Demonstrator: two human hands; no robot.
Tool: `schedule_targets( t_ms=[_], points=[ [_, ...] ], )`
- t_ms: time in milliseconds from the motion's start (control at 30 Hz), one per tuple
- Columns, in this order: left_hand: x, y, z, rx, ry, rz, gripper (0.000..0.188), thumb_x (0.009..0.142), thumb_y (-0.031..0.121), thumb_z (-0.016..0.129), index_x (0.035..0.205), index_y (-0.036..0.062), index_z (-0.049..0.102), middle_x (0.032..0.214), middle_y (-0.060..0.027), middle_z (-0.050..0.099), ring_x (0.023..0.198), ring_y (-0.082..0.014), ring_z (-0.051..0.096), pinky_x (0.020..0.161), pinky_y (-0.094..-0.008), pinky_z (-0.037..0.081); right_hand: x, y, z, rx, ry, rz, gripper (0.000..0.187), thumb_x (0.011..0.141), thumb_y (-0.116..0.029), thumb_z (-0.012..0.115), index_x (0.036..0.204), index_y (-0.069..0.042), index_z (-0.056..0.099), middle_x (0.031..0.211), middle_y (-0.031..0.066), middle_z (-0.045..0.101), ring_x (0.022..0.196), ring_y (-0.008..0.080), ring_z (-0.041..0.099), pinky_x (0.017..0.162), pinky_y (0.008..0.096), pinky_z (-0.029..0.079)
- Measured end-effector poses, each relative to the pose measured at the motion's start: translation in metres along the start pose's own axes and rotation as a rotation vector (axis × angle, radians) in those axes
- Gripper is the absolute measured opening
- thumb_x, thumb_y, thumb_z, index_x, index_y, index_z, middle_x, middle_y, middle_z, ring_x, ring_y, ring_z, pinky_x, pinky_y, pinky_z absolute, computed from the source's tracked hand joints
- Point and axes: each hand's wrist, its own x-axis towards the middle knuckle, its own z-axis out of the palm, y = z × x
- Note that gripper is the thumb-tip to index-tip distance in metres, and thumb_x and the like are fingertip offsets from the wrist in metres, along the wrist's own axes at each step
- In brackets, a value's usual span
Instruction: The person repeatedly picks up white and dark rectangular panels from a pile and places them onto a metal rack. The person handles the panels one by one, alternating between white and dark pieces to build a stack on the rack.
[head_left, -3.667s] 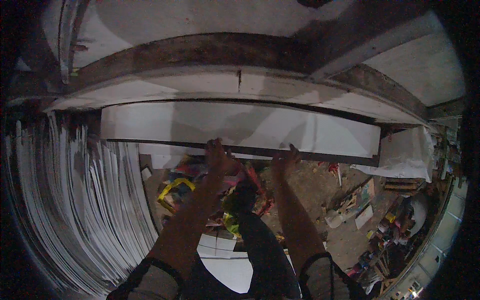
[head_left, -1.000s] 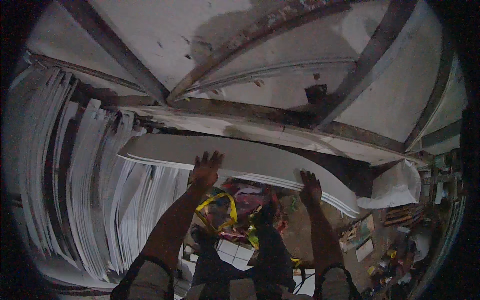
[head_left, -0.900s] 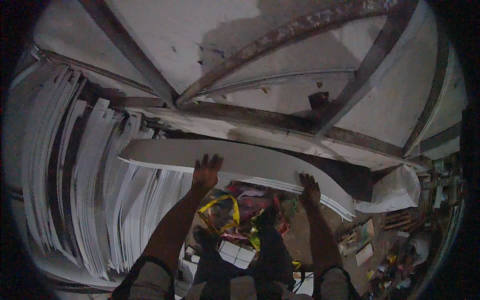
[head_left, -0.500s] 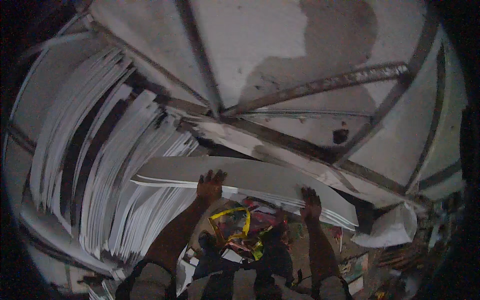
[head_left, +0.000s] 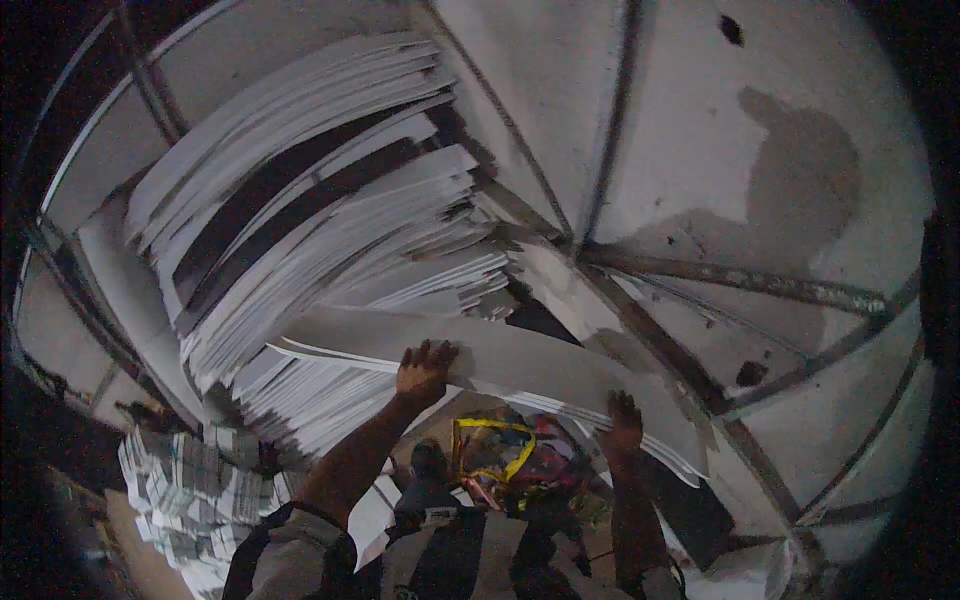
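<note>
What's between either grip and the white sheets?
Nothing visible. The left grip and right grip both have fingers over the near edge of the white sheets. The colourful pile shows past that edge, between the forearms, blocking neither.

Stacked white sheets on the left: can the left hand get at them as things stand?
Probably not freely: the left hand is on the near edge of the long curved sheets, whose left end overlaps the lower part of the stacked white sheets in view.
</note>
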Motion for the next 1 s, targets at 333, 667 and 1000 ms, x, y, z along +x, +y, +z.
schedule_targets(
  t_ms=[333, 667, 1000],
  points=[
    [-0.128, -0.134, 0.019, 0.044, 0.305, -0.335, 0.062, 0.085, 0.018, 0.069, 0.145, 0.0288, 0.058, 0.152, -0.0006, 0.056, 0.14, -0.0364, 0.05, 0.115, -0.0644, 0.035, 0.081, -0.163, 0.018, 0.07, -0.016, -0.349, 0.078, 0.077, -0.009, 0.071, 0.153, -0.014, 0.049, 0.152, 0.018, 0.052, 0.143, 0.0425, 0.045, 0.114, 0.0602, 0.038],
    [-0.173, -0.27, 0.05, 0.042, 0.329, -0.62, 0.066, 0.083, 0.013, 0.07, 0.145, 0.0288, 0.057, 0.151, -0.0014, 0.057, 0.14, -0.0366, 0.051, 0.114, -0.0635, 0.035, 0.198, -0.324, 0.093, -0.016, -0.113, -0.572, 0.085, 0.075, -0.01, 0.075, 0.154, -0.019, 0.047, 0.155, 0.0175, 0.047, 0.146, 0.0405, 0.041, 0.118, 0.0616, 0.034],
    [-0.158, -0.39, 0.081, 0.06, 0.348, -0.755, 0.08, 0.073, 0.003, 0.067, 0.148, 0.0275, 0.054, 0.155, -0.002, 0.053, 0.146, -0.0368, 0.044, 0.116, -0.0624, 0.033, 0.316, -0.441, 0.194, 0.089, -0.114, -0.716, 0.085, 0.069, 0.001, 0.069, 0.149, -0.022, 0.056, 0.154, 0.013, 0.051, 0.143, 0.0387, 0.046, 0.116, 0.0584, 0.038]
  ],
)
